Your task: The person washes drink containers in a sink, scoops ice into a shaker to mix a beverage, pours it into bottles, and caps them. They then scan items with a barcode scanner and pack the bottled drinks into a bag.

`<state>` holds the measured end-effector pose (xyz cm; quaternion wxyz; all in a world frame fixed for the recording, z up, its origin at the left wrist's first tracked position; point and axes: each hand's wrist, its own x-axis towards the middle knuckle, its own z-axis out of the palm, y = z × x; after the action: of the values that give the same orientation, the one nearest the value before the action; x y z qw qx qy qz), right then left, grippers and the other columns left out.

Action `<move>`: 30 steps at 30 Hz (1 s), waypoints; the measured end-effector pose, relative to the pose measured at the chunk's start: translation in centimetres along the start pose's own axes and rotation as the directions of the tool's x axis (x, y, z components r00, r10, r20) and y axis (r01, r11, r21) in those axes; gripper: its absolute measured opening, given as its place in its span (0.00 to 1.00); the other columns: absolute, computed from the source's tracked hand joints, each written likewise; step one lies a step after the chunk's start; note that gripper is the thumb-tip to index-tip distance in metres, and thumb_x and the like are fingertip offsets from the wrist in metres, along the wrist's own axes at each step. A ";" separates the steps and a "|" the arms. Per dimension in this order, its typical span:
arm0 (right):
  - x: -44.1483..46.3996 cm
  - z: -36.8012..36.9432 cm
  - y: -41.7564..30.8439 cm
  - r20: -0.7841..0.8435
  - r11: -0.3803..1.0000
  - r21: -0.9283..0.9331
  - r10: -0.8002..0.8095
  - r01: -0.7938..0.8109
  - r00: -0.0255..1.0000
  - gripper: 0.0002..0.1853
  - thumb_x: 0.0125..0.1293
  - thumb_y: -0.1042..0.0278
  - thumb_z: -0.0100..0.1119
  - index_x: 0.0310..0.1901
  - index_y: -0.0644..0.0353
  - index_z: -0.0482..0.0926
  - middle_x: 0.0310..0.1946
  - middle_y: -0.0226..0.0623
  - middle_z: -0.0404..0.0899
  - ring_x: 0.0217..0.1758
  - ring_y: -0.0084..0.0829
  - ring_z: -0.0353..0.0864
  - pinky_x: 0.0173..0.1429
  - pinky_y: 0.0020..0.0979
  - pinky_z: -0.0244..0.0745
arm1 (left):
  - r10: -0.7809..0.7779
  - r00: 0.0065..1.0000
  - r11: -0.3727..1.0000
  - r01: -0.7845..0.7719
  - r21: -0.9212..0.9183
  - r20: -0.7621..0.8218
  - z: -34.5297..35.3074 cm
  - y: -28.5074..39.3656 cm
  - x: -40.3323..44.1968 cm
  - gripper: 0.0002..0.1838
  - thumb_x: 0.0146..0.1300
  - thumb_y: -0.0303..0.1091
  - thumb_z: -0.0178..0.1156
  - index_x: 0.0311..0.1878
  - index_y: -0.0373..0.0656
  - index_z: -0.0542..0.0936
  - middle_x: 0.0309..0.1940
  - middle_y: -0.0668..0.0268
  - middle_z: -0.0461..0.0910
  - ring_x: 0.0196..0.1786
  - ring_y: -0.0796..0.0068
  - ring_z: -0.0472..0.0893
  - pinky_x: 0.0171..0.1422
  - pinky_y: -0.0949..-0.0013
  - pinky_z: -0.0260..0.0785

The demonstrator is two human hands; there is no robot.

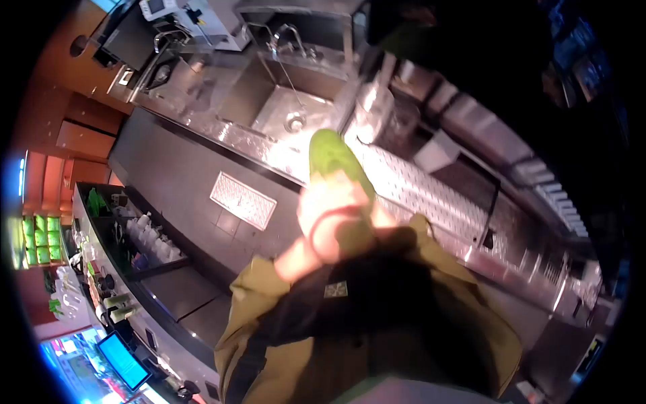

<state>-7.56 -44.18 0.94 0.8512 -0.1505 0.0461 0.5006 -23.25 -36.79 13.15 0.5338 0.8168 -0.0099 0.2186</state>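
A blurred green object with a rounded end (331, 155) is held out in front of my chest, over the counter's front edge. Glare washes out its detail, and I cannot tell its kind. My left hand (323, 198) is closed around its near part. From the other side my right hand (382, 217) meets it, closed against it, with most of its fingers hidden. A pale round shape (344, 237) lies close below the hands; whether it belongs to the object is unclear.
Beyond the hands is a steel sink (262, 101) with a tap (289, 34). A perforated drain tray (424, 185) runs to the right. A metal floor grate (242, 200) lies at left. Several bottles (151, 236) stand under the left counter, near a lit screen (123, 360).
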 end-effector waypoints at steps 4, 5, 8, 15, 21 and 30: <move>3.1 0.8 2.5 -0.010 0.998 0.031 0.054 -0.053 0.999 0.25 0.64 0.46 0.40 0.52 0.58 0.71 0.49 0.40 0.74 0.52 0.38 0.75 0.52 0.41 0.74 | 0.028 0.995 0.991 -0.040 0.131 0.094 -5.4 -8.0 0.2 0.16 0.50 0.30 0.64 0.43 0.36 0.77 0.40 0.58 0.79 0.43 0.64 0.79 0.48 0.67 0.73; 5.5 0.6 2.7 -0.031 0.999 0.026 0.046 -0.045 0.998 0.25 0.64 0.46 0.40 0.52 0.58 0.70 0.50 0.40 0.74 0.52 0.38 0.75 0.52 0.41 0.74 | -0.026 0.995 0.989 0.012 0.144 0.096 -7.0 -10.1 0.5 0.17 0.48 0.30 0.65 0.43 0.37 0.77 0.41 0.58 0.79 0.44 0.63 0.79 0.49 0.66 0.72; 11.9 1.0 4.1 -0.059 0.998 0.055 0.001 0.002 0.998 0.25 0.63 0.46 0.40 0.52 0.57 0.70 0.50 0.40 0.73 0.53 0.38 0.75 0.52 0.41 0.74 | 0.098 0.992 0.988 -0.107 0.114 0.077 -9.3 -11.6 4.2 0.20 0.44 0.32 0.67 0.43 0.39 0.77 0.42 0.59 0.79 0.47 0.61 0.78 0.51 0.64 0.72; 23.8 1.6 9.4 -0.216 0.971 0.168 -0.130 0.168 0.968 0.26 0.63 0.46 0.40 0.53 0.57 0.70 0.51 0.41 0.73 0.53 0.39 0.74 0.53 0.41 0.75 | 0.160 0.984 0.980 -0.167 0.108 0.074 -18.5 -21.2 14.9 0.26 0.38 0.38 0.72 0.44 0.45 0.76 0.46 0.62 0.78 0.55 0.59 0.76 0.59 0.57 0.67; 28.5 2.7 13.3 -0.356 0.919 0.223 -0.234 0.326 0.905 0.26 0.62 0.46 0.40 0.54 0.57 0.70 0.51 0.41 0.73 0.54 0.39 0.74 0.53 0.42 0.75 | 0.307 0.917 0.948 -0.317 -0.002 0.255 -24.0 -25.2 20.9 0.27 0.36 0.39 0.74 0.42 0.45 0.76 0.49 0.66 0.77 0.58 0.61 0.74 0.65 0.52 0.61; 34.4 1.8 13.2 -0.549 0.832 0.193 -0.347 0.520 0.760 0.29 0.62 0.46 0.35 0.58 0.55 0.67 0.54 0.42 0.71 0.57 0.40 0.73 0.55 0.44 0.74 | 0.139 0.982 0.942 -0.090 -0.324 0.131 -22.9 -31.9 24.7 0.20 0.44 0.26 0.71 0.41 0.42 0.73 0.40 0.61 0.82 0.51 0.65 0.79 0.54 0.64 0.71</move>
<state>-2.17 -8.83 -8.02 0.9168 -0.1328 0.3087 0.2159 -0.94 2.31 2.23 0.6418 0.7330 -0.1332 0.1821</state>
